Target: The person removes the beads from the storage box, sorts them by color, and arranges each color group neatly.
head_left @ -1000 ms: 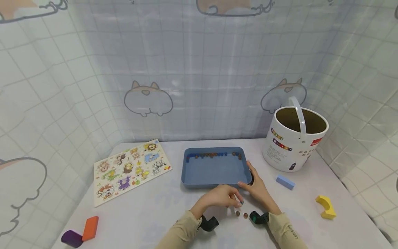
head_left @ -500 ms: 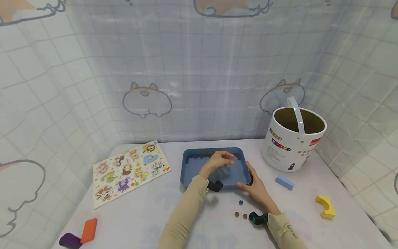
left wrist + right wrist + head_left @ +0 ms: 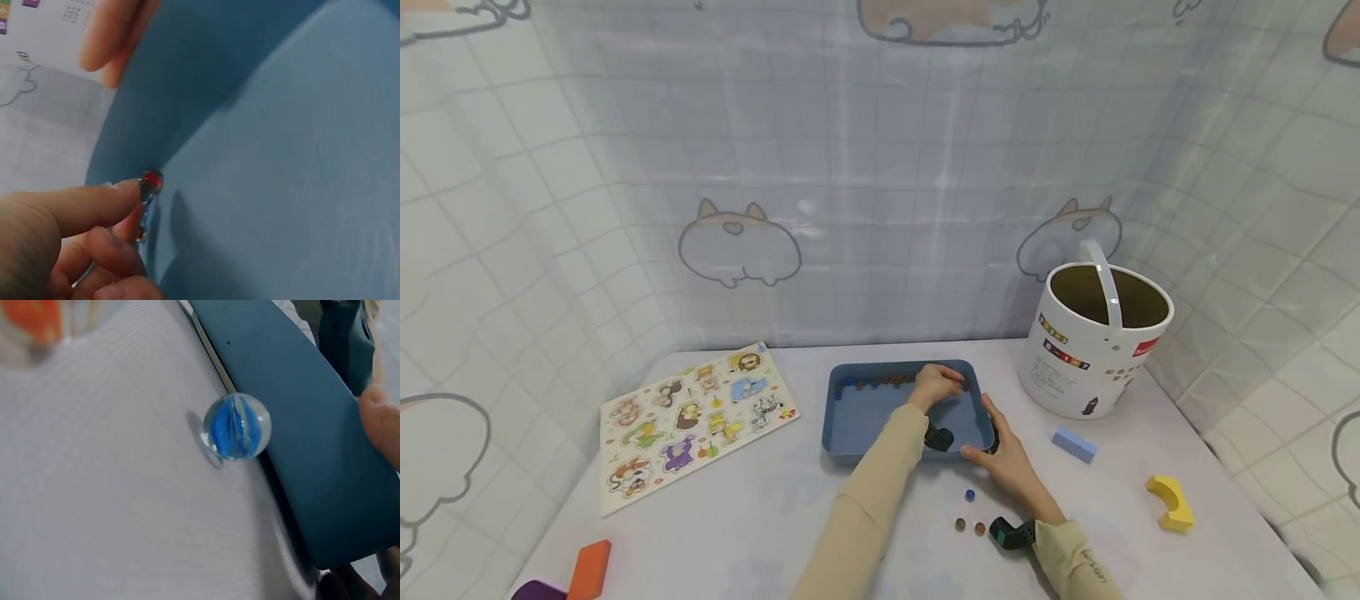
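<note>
Left hand (image 3: 936, 386), grip nearly closed, pinches red glass marble (image 3: 152, 182); likely light, hard, slippery, best taken round its middle; right hand (image 3: 1011, 467) grips blue tray (image 3: 865, 427) corner.

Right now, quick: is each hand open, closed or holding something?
Left hand: pinching a red marble inside the tray.
Right hand: holding the tray by its near right corner.

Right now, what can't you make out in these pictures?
Head view: whether the row of marbles continues behind the left hand.
Head view: the floor of the white bucket, hidden by its near wall.
Head view: the rest of the purple piece, cut off by the bottom edge.
Right wrist view: the pattern of the orange-streaked marble, blurred and cut off by the top edge.
</note>
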A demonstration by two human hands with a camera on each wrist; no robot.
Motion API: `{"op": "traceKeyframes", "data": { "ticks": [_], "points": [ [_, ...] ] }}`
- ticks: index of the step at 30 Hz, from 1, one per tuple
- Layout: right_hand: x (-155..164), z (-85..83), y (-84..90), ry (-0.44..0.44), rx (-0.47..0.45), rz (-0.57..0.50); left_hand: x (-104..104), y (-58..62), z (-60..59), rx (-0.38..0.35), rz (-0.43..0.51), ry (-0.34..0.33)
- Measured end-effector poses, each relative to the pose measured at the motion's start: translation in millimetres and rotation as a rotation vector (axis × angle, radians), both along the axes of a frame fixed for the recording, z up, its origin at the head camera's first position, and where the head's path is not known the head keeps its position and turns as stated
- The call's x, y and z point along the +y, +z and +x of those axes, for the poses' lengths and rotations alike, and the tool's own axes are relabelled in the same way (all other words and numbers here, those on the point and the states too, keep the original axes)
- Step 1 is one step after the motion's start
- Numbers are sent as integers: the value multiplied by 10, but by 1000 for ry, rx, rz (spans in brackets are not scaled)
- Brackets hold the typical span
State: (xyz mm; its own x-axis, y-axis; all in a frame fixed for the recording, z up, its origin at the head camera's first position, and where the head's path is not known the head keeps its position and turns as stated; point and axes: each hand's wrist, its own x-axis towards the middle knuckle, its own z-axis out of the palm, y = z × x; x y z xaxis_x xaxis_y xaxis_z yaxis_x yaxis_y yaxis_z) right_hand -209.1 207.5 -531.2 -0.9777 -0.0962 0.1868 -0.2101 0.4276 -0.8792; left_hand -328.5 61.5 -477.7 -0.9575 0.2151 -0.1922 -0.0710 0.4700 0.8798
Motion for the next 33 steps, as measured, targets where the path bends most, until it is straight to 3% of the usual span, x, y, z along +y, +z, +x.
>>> {"op": "traceKeyframes", "data": {
  "ticks": [7, 18, 21, 27, 33],
  "points": [
    [-10, 5, 12, 3, -19, -5, 84, 29, 21, 49, -157, 64],
    [2, -15, 5, -11, -22, 6, 202, 87, 78, 104, -226, 2],
    [-6, -11, 12, -7, -18, 9, 161, 78, 71, 95, -186, -14],
    [8, -1, 12, -16, 1, 26, 33, 130, 78, 81, -8, -50],
    [21, 0, 14, -2, 4, 27, -166, 229, 227, 102, 102, -83]
  ]
}}
